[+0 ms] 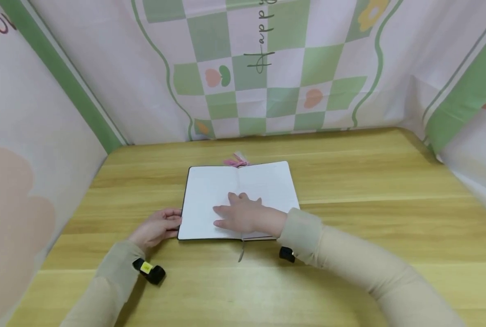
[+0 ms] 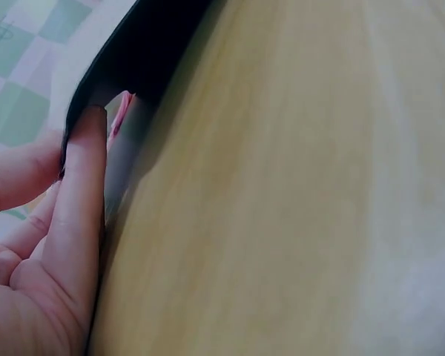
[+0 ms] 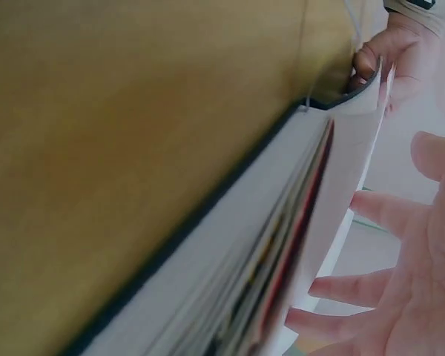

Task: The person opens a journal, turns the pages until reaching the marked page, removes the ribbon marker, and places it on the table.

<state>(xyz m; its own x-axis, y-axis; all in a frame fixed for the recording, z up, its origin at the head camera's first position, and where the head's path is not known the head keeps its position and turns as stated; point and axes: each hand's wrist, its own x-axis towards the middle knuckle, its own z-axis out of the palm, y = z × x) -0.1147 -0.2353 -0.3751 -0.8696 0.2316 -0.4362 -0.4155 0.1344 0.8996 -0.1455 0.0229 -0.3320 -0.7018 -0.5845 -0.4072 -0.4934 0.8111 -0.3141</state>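
An open notebook (image 1: 210, 190) with blank white pages and a dark cover lies on the table. My left hand (image 1: 156, 228) holds its left edge; in the left wrist view a finger (image 2: 78, 208) reaches under the dark cover (image 2: 163, 44), with the thumb on the page side. Spread wide, my right hand (image 1: 244, 215) rests its fingertips on the left page, close to the centre fold. From the right wrist view, these fingers (image 3: 356, 288) meet the page (image 3: 348, 159), and the near half shows a stack of page edges, some coloured.
A pink tassel (image 1: 236, 161) sticks out at the notebook's top, and a thin grey ribbon (image 1: 241, 252) hangs from its lower edge. The wooden table (image 1: 369, 181) extends around it, bounded behind by a green-and-white checked cloth (image 1: 248, 72).
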